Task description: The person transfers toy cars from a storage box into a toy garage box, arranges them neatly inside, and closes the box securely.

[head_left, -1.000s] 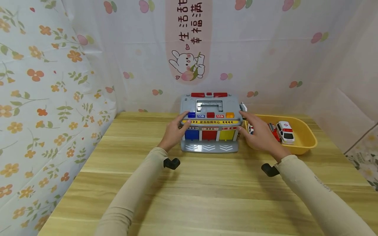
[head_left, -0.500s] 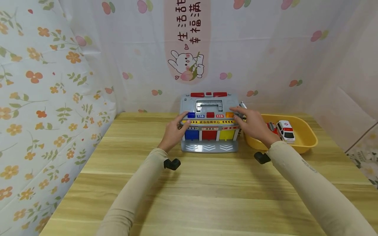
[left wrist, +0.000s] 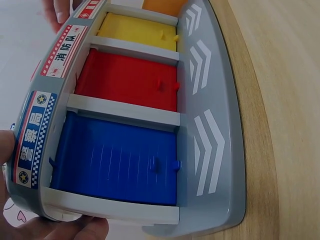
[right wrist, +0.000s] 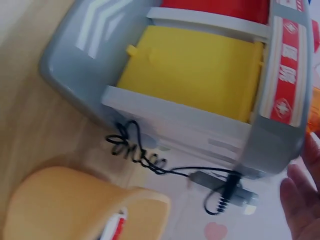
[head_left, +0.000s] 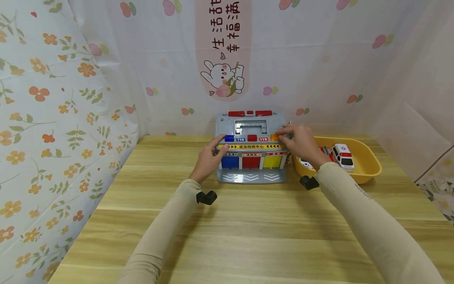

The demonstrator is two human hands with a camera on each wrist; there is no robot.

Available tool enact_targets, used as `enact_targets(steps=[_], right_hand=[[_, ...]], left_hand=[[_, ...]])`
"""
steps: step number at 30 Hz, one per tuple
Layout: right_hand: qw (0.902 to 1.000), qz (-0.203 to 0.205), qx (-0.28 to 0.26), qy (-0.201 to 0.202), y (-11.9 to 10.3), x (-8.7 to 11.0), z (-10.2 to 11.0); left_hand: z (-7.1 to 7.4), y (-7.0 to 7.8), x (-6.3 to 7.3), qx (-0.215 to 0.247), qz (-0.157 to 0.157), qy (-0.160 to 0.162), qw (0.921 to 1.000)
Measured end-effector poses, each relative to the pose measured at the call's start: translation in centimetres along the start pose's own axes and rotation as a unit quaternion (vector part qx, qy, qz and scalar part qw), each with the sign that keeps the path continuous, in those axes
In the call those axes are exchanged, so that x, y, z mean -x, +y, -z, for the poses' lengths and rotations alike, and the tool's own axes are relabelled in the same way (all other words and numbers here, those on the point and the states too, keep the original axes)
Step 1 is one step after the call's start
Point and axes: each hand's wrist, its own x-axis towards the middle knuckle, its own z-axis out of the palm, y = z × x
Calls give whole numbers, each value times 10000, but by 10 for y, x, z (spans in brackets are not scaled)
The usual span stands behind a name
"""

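A grey toy garage (head_left: 221, 126) stands upright on the wooden table, with blue, red and yellow doors (left wrist: 125, 155) closed along its front. My left hand (head_left: 207, 159) grips its left end by the roof; in the left wrist view fingers reach around the roof's edge beside the blue door. My right hand (head_left: 303, 145) is at the right end of the roof, fingertips at the orange light (head_left: 274, 137), with the fingers loosely bent. In the right wrist view that hand shows at the right edge, beside the orange light (right wrist: 315, 107).
A yellow tub (head_left: 369, 159) right of the garage holds a white toy ambulance (head_left: 343, 156) and other toy vehicles, partly hidden by my right arm. A coiled black cord (right wrist: 135, 150) and a grey stick (right wrist: 215, 186) hang at the garage's right side. A patterned cloth (head_left: 170, 79) hangs behind.
My right hand has moved left and slightly up, from the garage's right end to the orange light, and its fingers have drawn together. My left hand and the garage stay in place.
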Motion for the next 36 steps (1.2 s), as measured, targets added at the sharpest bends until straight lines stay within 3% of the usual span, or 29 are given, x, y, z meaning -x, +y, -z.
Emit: enact_targets(steps=[10, 17, 29, 36], right_hand=[[9986, -20, 193, -495, -7, -16, 11], [9950, -349, 123, -929, -16, -21, 15], [9966, -309, 199, -734, -13, -20, 16], [9944, 312, 817, -588, -4, -17, 18]], left_hand=[[-1, 1, 1, 8, -61, -24, 10000], [1, 2, 3, -151, -1, -49, 9999], [-4, 4, -3, -113, 126, 67, 9998], [-7, 7, -3, -45, 405, 357, 9985]])
